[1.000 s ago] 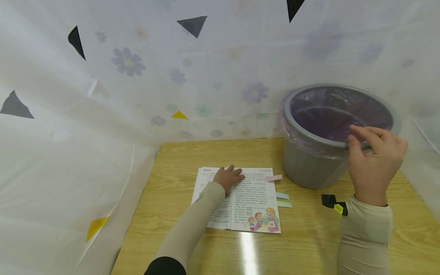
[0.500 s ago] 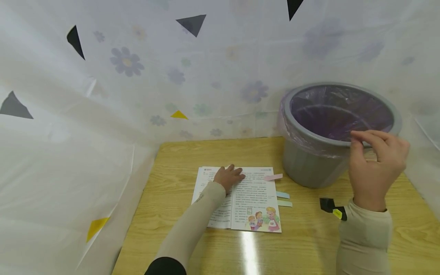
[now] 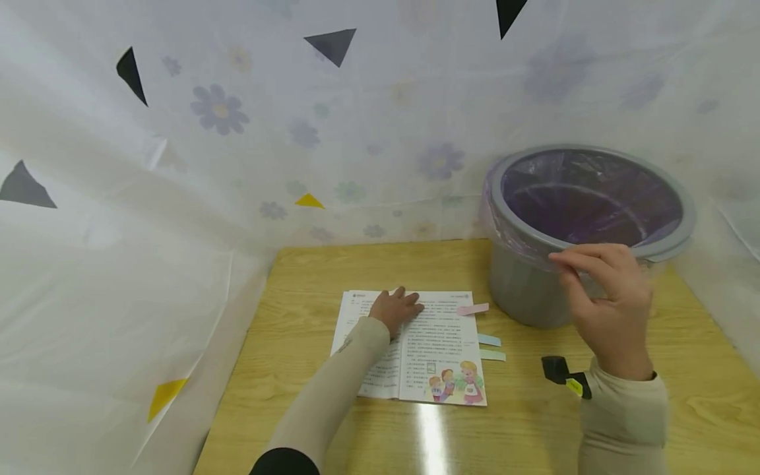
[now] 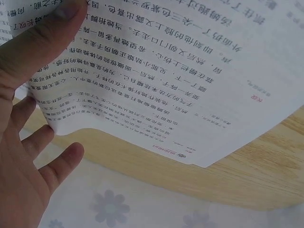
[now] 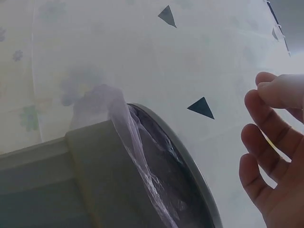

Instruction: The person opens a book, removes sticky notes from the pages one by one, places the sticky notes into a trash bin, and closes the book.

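Book point(image 3: 436, 340) open, lower centre | left hand point(image 3: 394, 311) rests on it, fingers spread | right hand point(image 3: 617, 307) near bin point(image 3: 522, 290), right of frame, thumb meeting 1 fingertip; I can't tell if gripping anything

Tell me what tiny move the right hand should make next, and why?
Maybe lower the right hand toward the pink tab, because that sticks out past the edge of the open book. The left hand rests on the book, and the right hand seems to hold nothing.
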`<state>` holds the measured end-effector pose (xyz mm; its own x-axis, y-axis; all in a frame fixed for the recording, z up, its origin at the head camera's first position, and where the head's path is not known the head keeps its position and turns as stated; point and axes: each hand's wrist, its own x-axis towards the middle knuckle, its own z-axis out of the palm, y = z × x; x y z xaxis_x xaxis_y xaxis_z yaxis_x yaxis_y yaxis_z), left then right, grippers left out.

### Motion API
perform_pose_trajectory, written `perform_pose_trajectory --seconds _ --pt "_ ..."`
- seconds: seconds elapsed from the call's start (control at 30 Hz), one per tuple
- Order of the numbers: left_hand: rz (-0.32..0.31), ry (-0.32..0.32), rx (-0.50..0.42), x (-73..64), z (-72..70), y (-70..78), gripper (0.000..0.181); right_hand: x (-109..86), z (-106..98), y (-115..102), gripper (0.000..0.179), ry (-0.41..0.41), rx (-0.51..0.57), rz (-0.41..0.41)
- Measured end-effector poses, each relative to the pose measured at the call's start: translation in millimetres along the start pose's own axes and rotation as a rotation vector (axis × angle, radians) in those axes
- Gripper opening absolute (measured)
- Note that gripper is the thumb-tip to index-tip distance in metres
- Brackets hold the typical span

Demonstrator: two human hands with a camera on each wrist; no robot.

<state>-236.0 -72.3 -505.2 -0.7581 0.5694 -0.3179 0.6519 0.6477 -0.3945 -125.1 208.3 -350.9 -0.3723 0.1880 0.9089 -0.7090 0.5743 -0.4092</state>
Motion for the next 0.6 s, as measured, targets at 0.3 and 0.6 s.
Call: perform_pose_trajectory --seconds 0.3,0.6 --pt "0.016 0.007 0.010 1.6 2.3 1.7 0.072 -8.1 10 -2 0.009 -0.118 0.064 0.013" --pt "0.005 0.016 0.000 0.0 2.1 -1.1 0.070 -18.4 23 12 0.029 -0.360 -0.034 0.065"
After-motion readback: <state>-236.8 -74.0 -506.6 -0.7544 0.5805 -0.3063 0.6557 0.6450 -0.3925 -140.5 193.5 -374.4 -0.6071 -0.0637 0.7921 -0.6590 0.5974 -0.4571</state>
